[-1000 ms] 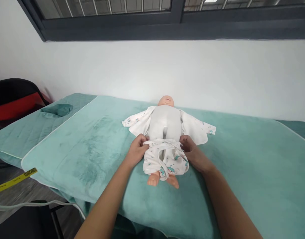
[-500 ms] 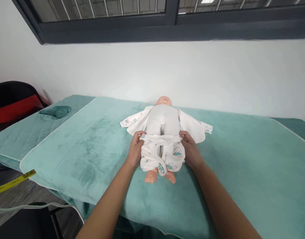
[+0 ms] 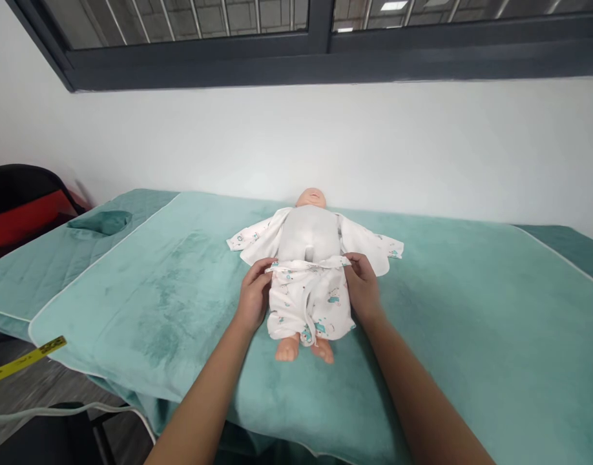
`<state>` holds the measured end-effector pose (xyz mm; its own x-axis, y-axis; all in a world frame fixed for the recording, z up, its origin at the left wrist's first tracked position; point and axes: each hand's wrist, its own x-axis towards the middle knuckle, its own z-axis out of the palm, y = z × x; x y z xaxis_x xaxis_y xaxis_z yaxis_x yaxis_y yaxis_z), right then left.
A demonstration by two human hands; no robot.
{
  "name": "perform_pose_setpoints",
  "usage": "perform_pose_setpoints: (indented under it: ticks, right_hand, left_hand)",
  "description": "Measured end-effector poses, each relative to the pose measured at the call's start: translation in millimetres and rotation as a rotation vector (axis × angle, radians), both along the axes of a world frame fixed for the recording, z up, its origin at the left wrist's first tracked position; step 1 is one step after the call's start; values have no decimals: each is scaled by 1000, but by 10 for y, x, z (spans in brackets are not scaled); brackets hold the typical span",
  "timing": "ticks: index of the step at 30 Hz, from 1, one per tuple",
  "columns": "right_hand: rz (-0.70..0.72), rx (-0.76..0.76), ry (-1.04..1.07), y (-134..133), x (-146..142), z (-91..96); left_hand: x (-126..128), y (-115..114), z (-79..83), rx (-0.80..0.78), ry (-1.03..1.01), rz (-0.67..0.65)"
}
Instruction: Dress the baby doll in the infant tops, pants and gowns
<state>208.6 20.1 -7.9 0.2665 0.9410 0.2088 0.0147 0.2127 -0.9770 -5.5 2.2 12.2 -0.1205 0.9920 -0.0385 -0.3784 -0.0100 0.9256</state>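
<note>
A baby doll (image 3: pixel 310 234) lies on its back with its head toward the wall and its bare feet toward me. White printed baby pants (image 3: pixel 296 297) cover its legs, the waistband across the lower belly. My left hand (image 3: pixel 256 292) pinches the waistband at its left end. At the right end, my right hand (image 3: pixel 363 284) grips the same waistband. An open white baby shirt (image 3: pixel 367 242) is on the doll's arms, its two fronts spread out to the sides and the grey-white torso exposed.
The doll rests on a bed with a green plush cover (image 3: pixel 461 349). A white wall (image 3: pixel 296 142) and a dark window frame (image 3: pixel 190 68) stand behind it. To the left are a black and red chair (image 3: pixel 25 213), a yellow strap (image 3: pixel 25 361) and a pale cable (image 3: pixel 83 408).
The waistband has been drawn together and up a little, so the gap at the front of the pants has narrowed. Both hands keep hold of it. The view has shifted slightly.
</note>
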Motion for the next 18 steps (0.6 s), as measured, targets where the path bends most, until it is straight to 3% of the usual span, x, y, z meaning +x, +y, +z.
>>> perform_pose_setpoints:
  ticks: [4, 9, 14, 18]
  right_hand:
    - [-15, 95, -121, -13, 28, 15]
    - [66, 348, -278, 9, 75, -41]
    - [97, 303, -286, 62, 98, -92]
    - [149, 299, -332, 92, 126, -53]
  left_hand:
    - [-37, 48, -78, 43, -31, -28]
    - [-83, 49, -117, 111, 270, -157]
    - [-124, 34, -131, 260, 483, -164]
    - [-110, 42, -173, 349, 578, -59]
